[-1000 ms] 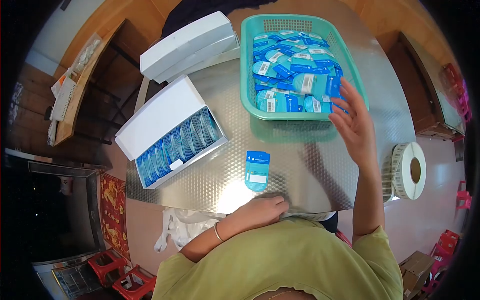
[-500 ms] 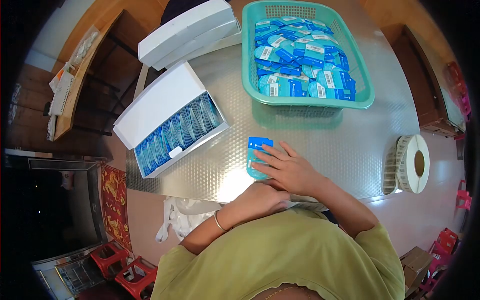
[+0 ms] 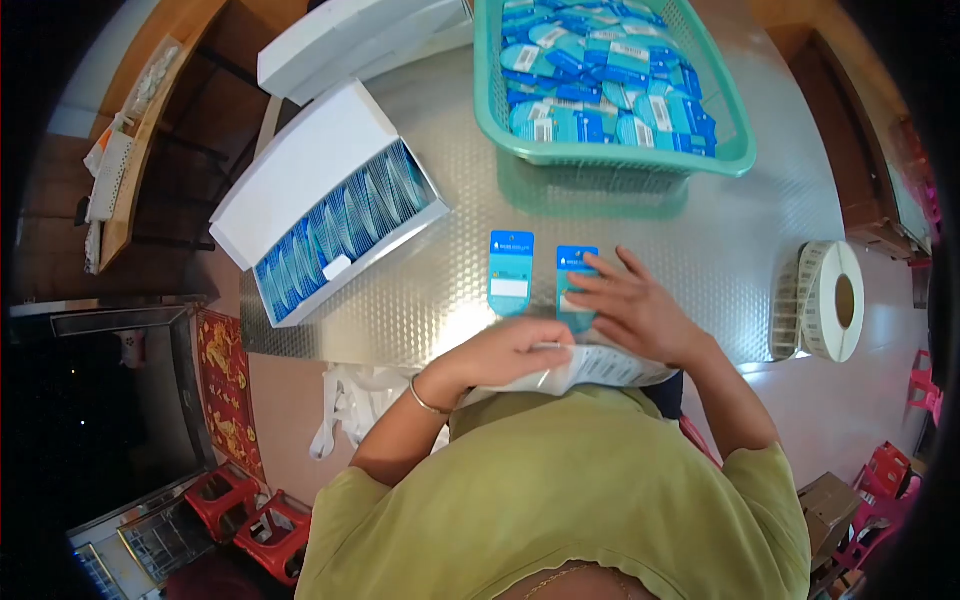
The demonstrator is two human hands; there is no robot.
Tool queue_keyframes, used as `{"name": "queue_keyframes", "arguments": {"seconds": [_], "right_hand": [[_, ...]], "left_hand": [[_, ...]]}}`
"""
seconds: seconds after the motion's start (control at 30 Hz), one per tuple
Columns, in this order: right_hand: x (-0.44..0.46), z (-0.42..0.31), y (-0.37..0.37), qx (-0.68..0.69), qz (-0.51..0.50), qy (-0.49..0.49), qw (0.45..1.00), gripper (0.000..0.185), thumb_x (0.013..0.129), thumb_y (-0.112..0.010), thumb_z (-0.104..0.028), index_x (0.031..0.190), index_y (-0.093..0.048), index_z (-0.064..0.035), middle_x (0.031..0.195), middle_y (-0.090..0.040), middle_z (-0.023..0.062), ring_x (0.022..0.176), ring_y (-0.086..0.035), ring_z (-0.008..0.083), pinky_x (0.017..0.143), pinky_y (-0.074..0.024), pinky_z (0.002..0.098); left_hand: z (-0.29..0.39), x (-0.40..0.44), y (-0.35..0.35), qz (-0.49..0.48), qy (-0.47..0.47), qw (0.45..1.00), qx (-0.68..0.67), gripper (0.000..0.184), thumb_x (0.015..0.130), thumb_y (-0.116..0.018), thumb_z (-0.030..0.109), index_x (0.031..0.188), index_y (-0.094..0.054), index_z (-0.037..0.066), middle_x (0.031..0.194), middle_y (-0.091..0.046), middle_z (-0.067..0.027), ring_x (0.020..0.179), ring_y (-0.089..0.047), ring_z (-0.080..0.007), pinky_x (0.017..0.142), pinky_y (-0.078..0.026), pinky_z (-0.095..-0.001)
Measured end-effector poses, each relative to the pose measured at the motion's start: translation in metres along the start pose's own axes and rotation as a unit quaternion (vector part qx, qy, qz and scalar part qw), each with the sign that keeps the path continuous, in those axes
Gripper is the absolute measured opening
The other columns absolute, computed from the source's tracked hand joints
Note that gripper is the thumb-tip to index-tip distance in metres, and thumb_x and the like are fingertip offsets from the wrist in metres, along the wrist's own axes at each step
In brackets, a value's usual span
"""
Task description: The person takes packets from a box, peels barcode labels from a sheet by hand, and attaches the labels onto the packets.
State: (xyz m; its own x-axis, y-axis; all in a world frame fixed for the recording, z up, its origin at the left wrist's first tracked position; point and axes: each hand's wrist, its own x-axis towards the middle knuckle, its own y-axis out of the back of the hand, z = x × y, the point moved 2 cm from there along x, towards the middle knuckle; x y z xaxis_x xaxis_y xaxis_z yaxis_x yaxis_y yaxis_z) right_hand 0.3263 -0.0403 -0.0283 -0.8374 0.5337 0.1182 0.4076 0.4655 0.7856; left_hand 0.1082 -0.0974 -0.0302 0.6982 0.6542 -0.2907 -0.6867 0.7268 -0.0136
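My left hand (image 3: 515, 352) is closed on a strip of barcode labels (image 3: 612, 368), held between the table edge and my green shirt. My right hand (image 3: 640, 312) has its fingers apart, with the fingertips over a blue card (image 3: 575, 258) lying on the metal table; the hand partly covers this card. A second blue card (image 3: 511, 262) with a white label area lies flat to its left, above my left hand, with no fingers on it.
A green basket (image 3: 610, 158) of labelled blue cards stands at the back. An open white box (image 3: 300, 185) packed with cards sits at left, another white box (image 3: 360, 45) behind it. A label roll (image 3: 846, 302) stands at the right edge of the metal table (image 3: 455, 260).
Two cards now show apart where one showed, partly under my right hand. That hand has moved right. More of the label strip shows at my left hand. The whole view has shifted slightly.
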Motion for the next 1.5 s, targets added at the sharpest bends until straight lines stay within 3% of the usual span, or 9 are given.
{"name": "queue_keyframes", "arguments": {"seconds": [0.17, 0.33, 0.63, 0.73, 0.87, 1.03, 1.13, 1.4, 1.5], "right_hand": [[0.01, -0.025, 0.024, 0.218, 0.035, 0.013, 0.975, 0.042, 0.084, -0.071, -0.02, 0.124, -0.063, -0.0097, 0.103, -0.067, 0.0075, 0.101, -0.059, 0.0284, 0.094, -0.0384, 0.0443], [0.014, -0.035, 0.016, 0.2, 0.073, 0.016, 0.977, 0.04, 0.076, -0.079, -0.019, 0.114, -0.069, -0.0109, 0.099, -0.067, 0.0068, 0.095, -0.061, 0.0271, 0.092, -0.0416, 0.0407], [0.009, -0.03, 0.011, 0.172, 0.163, 0.018, 0.971, 0.028, 0.072, -0.08, -0.006, 0.098, -0.074, -0.0111, 0.098, -0.066, 0.0052, 0.092, -0.063, 0.023, 0.08, -0.048, 0.0353], [0.008, -0.03, 0.016, 0.28, 0.141, -0.016, 0.95, 0.022, 0.076, -0.076, -0.001, 0.097, -0.073, -0.0082, 0.101, -0.064, 0.0066, 0.093, -0.062, 0.0205, 0.081, -0.049, 0.0325], [0.004, -0.021, 0.009, 0.475, 0.152, -0.132, 0.857, 0.013, 0.085, -0.068, 0.002, 0.098, -0.069, -0.0021, 0.105, -0.063, 0.0081, 0.097, -0.061, 0.0152, 0.083, -0.0494, 0.0272], [0.006, -0.005, -0.008, 0.524, 0.14, -0.249, 0.802, 0.009, 0.094, -0.06, -0.004, 0.103, -0.062, -0.0008, 0.105, -0.064, 0.0036, 0.093, -0.057, 0.0076, 0.081, -0.0473, 0.0242], [0.009, -0.002, -0.012, 0.496, 0.127, -0.27, 0.815, 0.008, 0.095, -0.059, -0.008, 0.102, -0.061, -0.0033, 0.106, -0.064, 0.0012, 0.085, -0.054, 0.0044, 0.071, -0.0436, 0.0214], [0.015, -0.004, -0.011, 0.468, 0.123, -0.302, 0.821, 0.009, 0.094, -0.06, -0.009, 0.1, -0.061, -0.0016, 0.086, -0.061, -0.0023, 0.071, -0.051, 0.0029, 0.059, -0.0399, 0.0197], [0.012, -0.003, -0.011, 0.43, 0.13, -0.322, 0.833, 0.01, 0.092, -0.064, -0.007, 0.098, -0.064, 0.0013, 0.083, -0.064, 0.0002, 0.076, -0.058, 0.0046, 0.067, -0.0482, 0.0224]], "left_hand": [[0.005, -0.005, -0.001, 0.017, 0.035, 0.972, -0.231, 0.019, 0.098, -0.059, 0.02, 0.104, -0.062, 0.002, 0.093, -0.059, 0.0047, 0.087, -0.051, -0.0042, 0.078, -0.043, -0.0228], [0.02, -0.006, -0.004, 0.064, 0.044, 0.94, -0.332, 0.022, 0.097, -0.059, 0.018, 0.113, -0.063, 0.003, 0.098, -0.06, 0.0033, 0.091, -0.054, -0.0048, 0.08, -0.044, -0.0223], [0.006, -0.007, 0.005, 0.058, 0.046, 0.926, -0.371, 0.014, 0.098, -0.057, 0.019, 0.099, -0.061, 0.005, 0.09, -0.06, 0.004, 0.083, -0.053, -0.0029, 0.072, -0.042, -0.0208], [0.011, -0.012, 0.01, 0.08, 0.036, 0.952, -0.292, 0.015, 0.098, -0.056, 0.02, 0.099, -0.061, 0.005, 0.089, -0.059, 0.005, 0.082, -0.052, -0.0024, 0.072, -0.041, -0.0196], [0.015, -0.019, 0.024, 0.104, -0.027, 0.994, 0.028, 0.01, 0.094, -0.056, 0.012, 0.094, -0.061, 0.004, 0.097, -0.064, -0.0033, 0.091, -0.06, -0.0164, 0.08, -0.047, -0.0295], [0.035, -0.013, 0.008, 0.1, -0.158, 0.902, 0.389, 0.006, 0.086, -0.061, 0.013, 0.087, -0.06, 0.007, 0.125, -0.061, -0.0081, 0.127, -0.05, -0.0344, 0.098, -0.042, -0.0443], [0.024, -0.008, 0.0, 0.09, -0.144, 0.874, 0.456, 0.009, 0.084, -0.064, 0.015, 0.082, -0.059, 0.008, 0.134, -0.058, -0.0012, 0.138, -0.038, -0.0317, 0.105, -0.036, -0.0471], [0.022, -0.003, -0.013, 0.121, -0.162, 0.833, 0.515, 0.013, 0.076, -0.07, 0.017, 0.08, -0.06, 0.01, 0.133, -0.058, 0.0041, 0.13, -0.045, -0.0276, 0.107, -0.032, -0.0502], [0.019, -0.001, -0.017, 0.135, -0.165, 0.829, 0.517, 0.014, 0.075, -0.071, 0.017, 0.08, -0.06, 0.01, 0.133, -0.058, 0.0045, 0.13, -0.044, -0.0282, 0.106, -0.033, -0.0502]]}}
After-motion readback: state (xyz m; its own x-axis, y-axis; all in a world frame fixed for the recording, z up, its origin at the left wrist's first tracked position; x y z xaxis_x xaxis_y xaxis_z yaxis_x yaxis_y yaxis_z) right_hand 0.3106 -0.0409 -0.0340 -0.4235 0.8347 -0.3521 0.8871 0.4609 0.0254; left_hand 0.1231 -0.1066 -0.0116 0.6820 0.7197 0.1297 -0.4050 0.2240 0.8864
